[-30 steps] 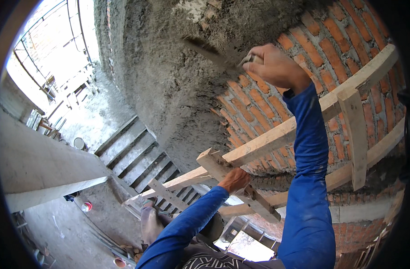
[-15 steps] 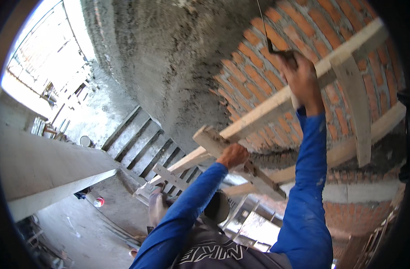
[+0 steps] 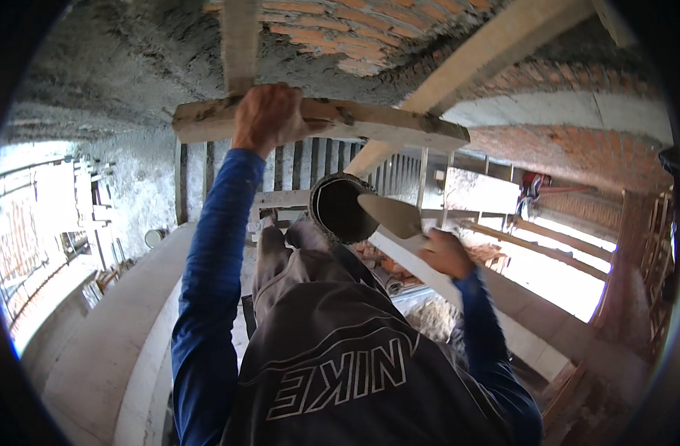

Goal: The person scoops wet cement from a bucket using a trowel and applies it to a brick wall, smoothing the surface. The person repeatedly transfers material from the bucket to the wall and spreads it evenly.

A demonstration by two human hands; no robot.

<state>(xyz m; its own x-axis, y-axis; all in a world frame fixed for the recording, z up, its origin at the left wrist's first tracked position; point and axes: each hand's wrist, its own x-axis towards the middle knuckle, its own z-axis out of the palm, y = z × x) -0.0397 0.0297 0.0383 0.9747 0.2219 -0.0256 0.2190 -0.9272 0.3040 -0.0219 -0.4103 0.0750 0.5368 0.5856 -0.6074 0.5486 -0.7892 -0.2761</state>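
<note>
My left hand (image 3: 269, 115) is wrapped over a rough wooden crosspiece (image 3: 384, 123) of a timber ladder. In my right hand (image 3: 448, 253) is a pointed trowel (image 3: 392, 215), its handle hidden by my fingers. The trowel's flat blade points left, its tip overlapping the opening of a round, dark bucket (image 3: 314, 215). That bucket appears just beyond my body, below the crosspiece, with a mortar-crusted rim. Its inside is too dark to make out. A long ladder rail (image 3: 466, 67) runs up to the right, and another rail (image 3: 239, 44) rises behind my left hand.
Concrete steps (image 3: 295, 165) lie below, behind the ladder. Overhead are exposed brickwork (image 3: 355, 30) and rough grey mortar (image 3: 131, 74). A pale concrete ledge (image 3: 124, 334) curves along the left. To the right are timber rails (image 3: 537, 241) beside a bright opening.
My right hand has come down from the brickwork to the bucket, bringing the trowel. My left hand stays on the crosspiece. The view has swung down toward my body.
</note>
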